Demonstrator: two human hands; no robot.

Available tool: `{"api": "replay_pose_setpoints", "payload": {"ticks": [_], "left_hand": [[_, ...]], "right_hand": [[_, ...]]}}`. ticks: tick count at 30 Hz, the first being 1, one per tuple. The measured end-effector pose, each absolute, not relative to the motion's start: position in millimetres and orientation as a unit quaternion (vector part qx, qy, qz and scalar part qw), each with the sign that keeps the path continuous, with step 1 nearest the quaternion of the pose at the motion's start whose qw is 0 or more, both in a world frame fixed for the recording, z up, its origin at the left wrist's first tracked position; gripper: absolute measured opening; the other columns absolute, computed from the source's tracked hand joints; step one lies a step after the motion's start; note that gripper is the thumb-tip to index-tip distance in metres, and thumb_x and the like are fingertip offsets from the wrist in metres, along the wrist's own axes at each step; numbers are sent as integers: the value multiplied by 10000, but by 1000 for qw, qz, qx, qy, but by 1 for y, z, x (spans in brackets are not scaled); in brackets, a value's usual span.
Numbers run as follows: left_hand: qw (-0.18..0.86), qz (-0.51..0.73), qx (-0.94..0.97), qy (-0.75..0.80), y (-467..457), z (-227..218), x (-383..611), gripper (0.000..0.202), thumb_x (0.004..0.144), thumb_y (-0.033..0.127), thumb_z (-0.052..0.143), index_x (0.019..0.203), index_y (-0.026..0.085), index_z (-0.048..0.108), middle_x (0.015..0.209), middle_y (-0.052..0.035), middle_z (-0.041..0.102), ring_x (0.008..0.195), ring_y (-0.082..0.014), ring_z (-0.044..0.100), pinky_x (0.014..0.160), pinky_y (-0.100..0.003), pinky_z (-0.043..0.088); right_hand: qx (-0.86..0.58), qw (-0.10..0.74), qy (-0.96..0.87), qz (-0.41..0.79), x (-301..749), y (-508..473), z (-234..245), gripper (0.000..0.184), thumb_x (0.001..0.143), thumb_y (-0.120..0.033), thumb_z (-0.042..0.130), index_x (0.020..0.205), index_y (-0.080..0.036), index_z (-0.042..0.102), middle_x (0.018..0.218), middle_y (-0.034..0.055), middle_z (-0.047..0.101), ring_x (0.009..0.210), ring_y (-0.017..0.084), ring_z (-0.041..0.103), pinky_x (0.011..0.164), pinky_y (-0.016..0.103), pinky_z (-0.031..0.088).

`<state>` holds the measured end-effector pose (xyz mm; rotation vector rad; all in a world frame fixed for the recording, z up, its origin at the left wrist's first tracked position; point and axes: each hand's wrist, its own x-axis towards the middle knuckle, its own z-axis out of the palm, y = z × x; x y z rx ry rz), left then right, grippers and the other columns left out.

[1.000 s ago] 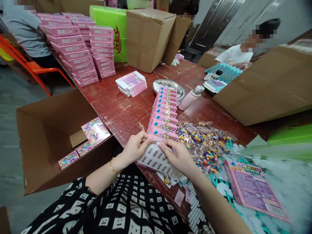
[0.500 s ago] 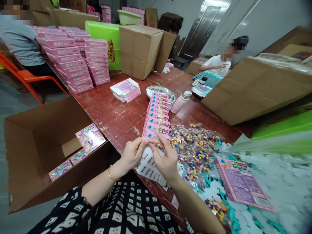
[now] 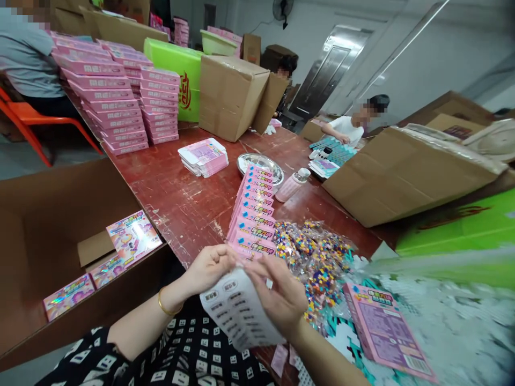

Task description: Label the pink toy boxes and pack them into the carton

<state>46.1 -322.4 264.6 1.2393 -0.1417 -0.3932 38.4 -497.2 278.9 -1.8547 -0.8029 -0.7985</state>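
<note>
My left hand (image 3: 211, 269) is closed, its thumb and fingers pinching the top edge of a white sheet of oval labels (image 3: 237, 316). My right hand (image 3: 281, 295) is closed on the sheet's right side, its fingertips meeting the left ones at the top; blur hides whether a loose label sits between them. The sheet hangs tilted above my lap, its printed side toward me. Just beyond my fingers, a row of overlapping pink boxes (image 3: 254, 206) runs away across the table. Clear bags of coloured beads (image 3: 317, 262) lie to the right of that row.
A pink box (image 3: 388, 329) lies on white and teal pieces at right. An open carton (image 3: 52, 214) with boxes stands at left. On the red table (image 3: 177, 203) are flat boxes (image 3: 205, 155), a steel plate (image 3: 277, 174) and a bottle (image 3: 293, 185). Several people sit around.
Both hands have come nearer to me and lower in view. The label sheet has lifted and swung out, so more of its face shows. The camera has tipped upward slightly.
</note>
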Motion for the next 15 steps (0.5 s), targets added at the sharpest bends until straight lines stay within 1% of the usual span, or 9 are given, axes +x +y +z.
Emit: {"api": "replay_pose_setpoints", "payload": {"ticks": [1,2,3,4,6,8,10,12,15], "left_hand": [[788,-200,577,-78,-320,266,46,582,576,628,839,811,123,672,597,7,597,498,-86,480,485,-190,370],[778,-215,584,-85,-319,268,46,550,559,552,880,850,126,689,640,-5,632,526,-97,519,507,-194,399],[769,-224,592,-88,-317,269,46,505,581,503,884,867,128,703,663,-13,650,541,-104,539,519,-197,413],[762,-228,599,-86,-315,270,47,454,631,489,861,860,126,714,669,-21,657,547,-106,546,523,-199,416],[767,-238,591,-78,-312,272,49,436,707,537,794,802,117,720,642,-28,645,529,-102,527,504,-200,400],[783,-261,559,-79,-310,272,50,497,706,604,768,755,113,709,614,-27,624,510,-97,502,488,-203,384],[794,-270,537,-89,-309,273,50,556,700,666,739,691,114,678,566,-12,583,480,-84,457,463,-200,350],[800,-258,535,-91,-310,273,49,613,716,722,684,632,116,640,519,4,535,454,-73,410,439,-199,310],[810,-241,532,-51,-313,272,50,653,706,758,661,614,112,630,511,-1,541,457,-77,418,442,-204,307]], "right_hand": [[-763,481,-299,-311,41,-495,279,638,852,-43,662,1408,-321,517,914,-10,782,752,186,725,738,388,625],[-769,487,-282,-302,43,-494,278,630,855,-57,667,1408,-321,519,895,-11,783,751,194,727,763,408,626],[-774,480,-279,-304,46,-493,277,635,855,-57,669,1414,-316,514,890,-6,784,759,199,731,777,419,626],[-774,461,-291,-321,48,-494,276,650,850,-49,671,1422,-308,505,901,4,785,771,203,734,769,418,627],[-766,393,-353,-366,51,-495,273,697,835,-36,677,1450,-289,469,958,27,785,814,214,741,713,398,631],[-757,329,-400,-399,54,-497,272,747,819,-37,690,1474,-282,427,989,31,782,826,221,746,649,381,624],[-760,316,-391,-412,57,-496,271,778,814,-34,698,1484,-297,402,956,19,785,790,219,748,628,383,614],[-766,331,-358,-419,57,-496,270,794,817,-13,690,1485,-321,393,901,0,784,738,203,740,637,384,606],[-759,316,-387,-417,48,-500,269,809,802,-23,709,1493,-302,392,906,3,782,749,198,732,634,362,597]]}}
